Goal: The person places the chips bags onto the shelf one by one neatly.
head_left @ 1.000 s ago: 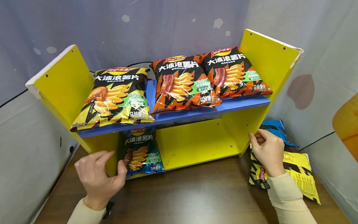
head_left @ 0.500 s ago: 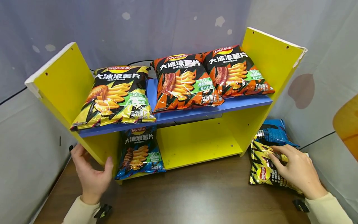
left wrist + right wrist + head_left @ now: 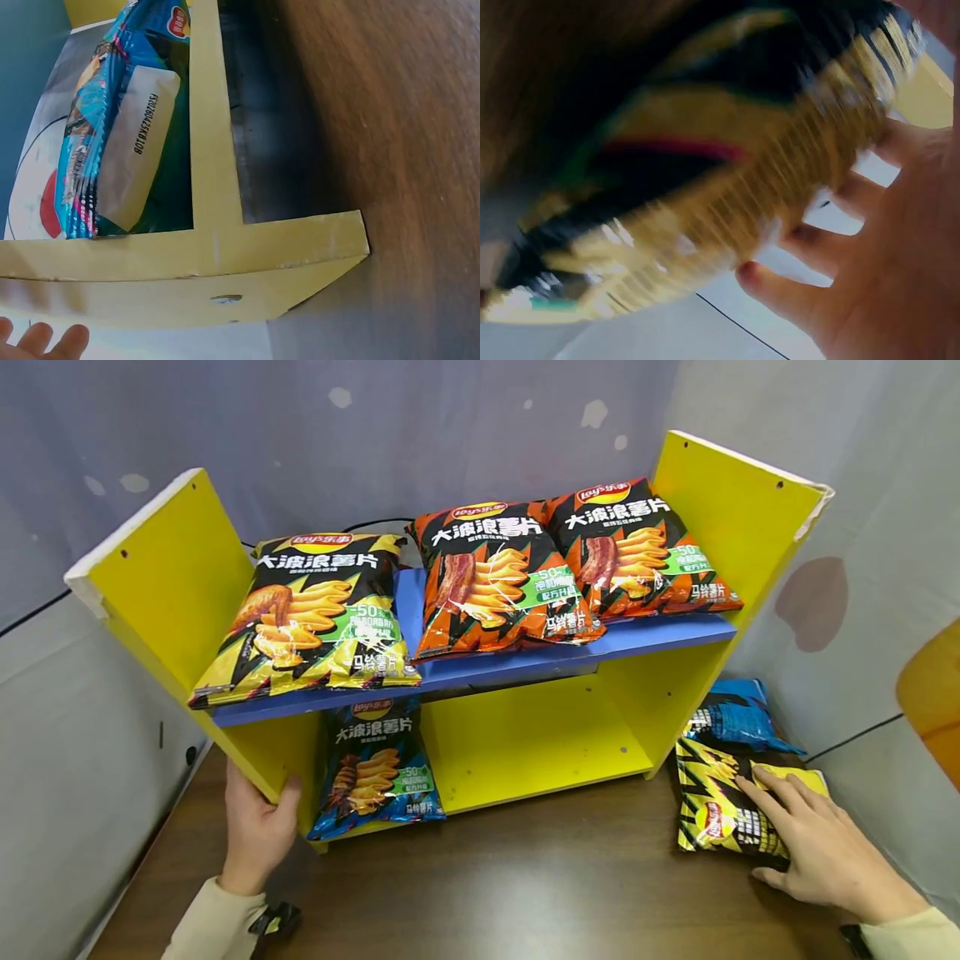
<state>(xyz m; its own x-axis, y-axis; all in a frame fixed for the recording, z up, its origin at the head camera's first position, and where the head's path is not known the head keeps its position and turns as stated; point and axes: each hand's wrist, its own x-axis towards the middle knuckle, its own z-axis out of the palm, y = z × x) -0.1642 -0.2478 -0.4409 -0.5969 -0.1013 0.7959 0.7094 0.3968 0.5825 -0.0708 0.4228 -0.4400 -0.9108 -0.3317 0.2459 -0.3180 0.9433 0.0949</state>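
My left hand [image 3: 258, 827] straddles the lower left side panel [image 3: 279, 768] of a yellow shelf unit, thumb on the inner side and fingers outside. In the left wrist view its fingertips [image 3: 56, 343] show just off the panel's outer face. Beside the thumb, a blue chip bag [image 3: 378, 768] leans upright on the lower shelf. My right hand [image 3: 825, 843] spreads over a yellow-and-black chip bag [image 3: 731, 802] on the table, thumb apart from the other fingers. Blurred in the right wrist view, this bag [image 3: 705, 172] hides where the fingertips meet it.
On the blue upper shelf [image 3: 510, 667] lie a yellow chip bag [image 3: 307, 614] and two orange-red chip bags [image 3: 498, 581]. Another blue chip bag [image 3: 735, 714] lies behind the yellow one, right of the unit. Brown wood tabletop [image 3: 525, 877] extends in front.
My right hand has left the unit's right panel and moved right, onto the yellow-and-black chip bag. My left hand has gone from the blue bag's front left to around the left panel.
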